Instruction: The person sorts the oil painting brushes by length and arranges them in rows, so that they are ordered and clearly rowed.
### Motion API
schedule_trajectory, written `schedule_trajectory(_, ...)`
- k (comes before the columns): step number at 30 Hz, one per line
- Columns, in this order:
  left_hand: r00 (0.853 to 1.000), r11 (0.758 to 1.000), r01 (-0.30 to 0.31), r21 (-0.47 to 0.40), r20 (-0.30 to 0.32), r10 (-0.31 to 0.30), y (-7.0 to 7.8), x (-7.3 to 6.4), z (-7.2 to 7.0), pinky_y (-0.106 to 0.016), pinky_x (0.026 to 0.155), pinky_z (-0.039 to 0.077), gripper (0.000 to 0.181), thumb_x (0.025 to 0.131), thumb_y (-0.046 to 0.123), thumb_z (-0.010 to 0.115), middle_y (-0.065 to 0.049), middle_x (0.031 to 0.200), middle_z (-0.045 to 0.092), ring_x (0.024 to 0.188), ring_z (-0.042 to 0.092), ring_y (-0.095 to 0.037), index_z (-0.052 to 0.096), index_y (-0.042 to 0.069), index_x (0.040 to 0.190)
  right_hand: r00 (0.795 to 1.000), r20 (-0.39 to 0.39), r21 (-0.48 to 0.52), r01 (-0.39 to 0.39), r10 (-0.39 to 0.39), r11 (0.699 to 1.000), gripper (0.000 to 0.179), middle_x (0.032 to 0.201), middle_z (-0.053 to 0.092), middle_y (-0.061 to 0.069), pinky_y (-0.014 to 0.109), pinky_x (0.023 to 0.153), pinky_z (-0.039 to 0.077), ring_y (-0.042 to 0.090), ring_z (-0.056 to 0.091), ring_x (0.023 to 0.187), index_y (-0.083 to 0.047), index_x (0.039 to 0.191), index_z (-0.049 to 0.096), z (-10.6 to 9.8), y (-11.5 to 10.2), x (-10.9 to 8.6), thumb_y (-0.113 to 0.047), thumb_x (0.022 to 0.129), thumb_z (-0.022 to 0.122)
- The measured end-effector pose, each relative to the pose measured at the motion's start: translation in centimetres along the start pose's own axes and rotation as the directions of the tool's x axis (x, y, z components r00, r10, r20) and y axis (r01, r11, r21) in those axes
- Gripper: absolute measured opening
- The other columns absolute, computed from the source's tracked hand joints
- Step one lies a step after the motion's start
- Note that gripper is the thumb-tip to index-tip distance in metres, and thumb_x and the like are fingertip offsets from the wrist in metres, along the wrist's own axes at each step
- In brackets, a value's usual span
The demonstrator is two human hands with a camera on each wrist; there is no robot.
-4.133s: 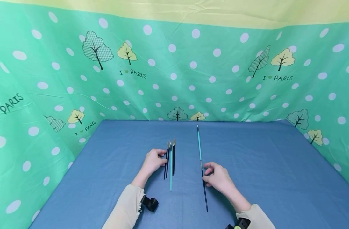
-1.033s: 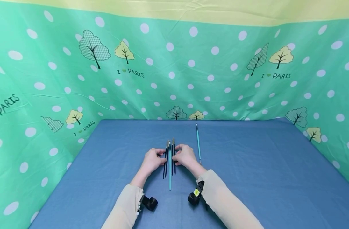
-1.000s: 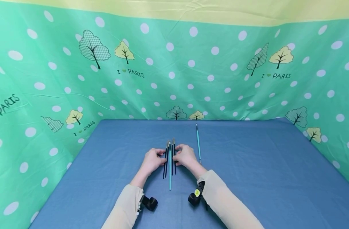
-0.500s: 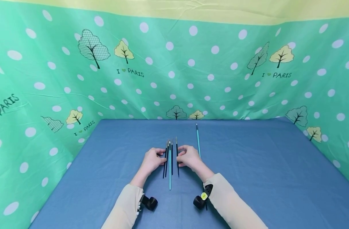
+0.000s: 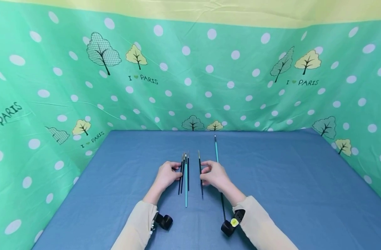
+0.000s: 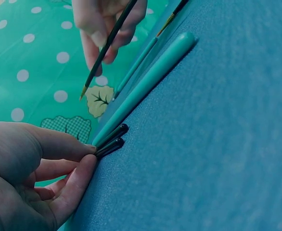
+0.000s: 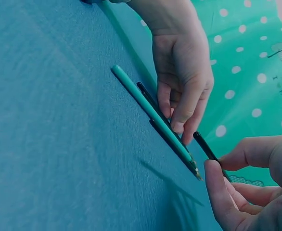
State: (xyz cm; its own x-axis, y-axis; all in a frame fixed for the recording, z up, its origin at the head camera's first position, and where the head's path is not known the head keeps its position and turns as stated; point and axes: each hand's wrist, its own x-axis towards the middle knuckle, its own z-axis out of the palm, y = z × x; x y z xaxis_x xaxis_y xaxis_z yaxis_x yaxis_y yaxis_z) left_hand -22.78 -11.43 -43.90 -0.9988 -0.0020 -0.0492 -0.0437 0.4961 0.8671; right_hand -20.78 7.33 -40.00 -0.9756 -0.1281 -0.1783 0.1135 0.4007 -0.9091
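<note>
My left hand [image 5: 165, 176] rests at the left side of a small row of paintbrushes, thumb and finger pinching the black paintbrushes [image 5: 179, 187] there. Beside these lies a longer teal paintbrush [image 5: 186, 191], and one more black paintbrush [image 5: 188, 178] lies just to its right. With thumb and fingers my right hand [image 5: 216, 176] pinches a thin black paintbrush [image 5: 200, 168], bristles pointing away from me. In the right wrist view this black brush [image 7: 206, 145] is raised off the cloth, its shadow falling below.
Farther right, a teal paintbrush [image 5: 216, 148] lies near the back edge, partly behind my right hand. In line with it, a black paintbrush [image 5: 223, 208] runs toward me under the right wrist. A blue cloth [image 5: 287, 173] covers the table; a green dotted curtain [image 5: 190, 69] stands behind.
The right hand came over from the right-hand black brush to the row, took its rightmost black brush and has moved it rightward. The left hand has stayed in place.
</note>
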Motion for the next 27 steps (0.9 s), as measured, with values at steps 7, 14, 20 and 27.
schedule_trajectory(7,1.000,1.000,-0.011,-0.001,0.001,0.011,0.1,-0.1,0.0,-0.021,0.059,0.056,0.040,0.076,-0.002,0.065,-0.014,0.098,0.053,0.067,0.058,-0.013,0.060,-0.003,0.116,1.000,-0.003,0.005,-0.003,0.003,1.000,0.048,0.092,0.056,0.013,0.032,0.055,0.057,0.017,0.058,0.054,-0.001,0.124,0.051,-1.0,0.3,-1.0,0.006,0.077,0.059)
schedule_trajectory(14,1.000,1.000,-0.012,0.010,0.001,0.012,0.0,0.1,0.0,-0.020,0.059,0.056,0.039,0.077,-0.002,0.065,-0.013,0.097,0.052,0.069,0.057,-0.013,0.060,-0.003,0.115,1.000,-0.016,0.043,-0.024,0.025,0.999,0.049,0.095,0.055,0.014,0.033,0.053,0.057,0.018,0.056,0.053,-0.002,0.121,0.053,-2.0,0.8,-1.7,0.010,0.073,0.058)
schedule_trajectory(20,1.000,1.000,-0.011,-0.003,0.002,0.011,0.0,0.0,0.0,-0.022,0.060,0.056,0.039,0.077,-0.002,0.065,-0.014,0.098,0.053,0.070,0.059,-0.015,0.060,-0.004,0.115,1.000,-0.004,0.067,-0.028,0.029,0.997,0.052,0.095,0.053,0.014,0.034,0.052,0.056,0.019,0.056,0.055,-0.002,0.123,0.051,-3.1,1.2,-2.7,0.012,0.073,0.057)
schedule_trajectory(27,0.999,0.999,-0.042,-0.002,-0.003,0.042,0.2,-0.3,-0.1,-0.022,0.059,0.056,0.037,0.076,-0.003,0.064,-0.014,0.094,0.051,0.068,0.058,-0.014,0.061,-0.005,0.113,1.000,0.010,0.062,-0.029,0.029,0.998,0.057,0.093,0.052,0.014,0.035,0.052,0.056,0.020,0.056,0.055,-0.004,0.126,0.047,-4.1,2.1,-3.6,0.011,0.072,0.055)
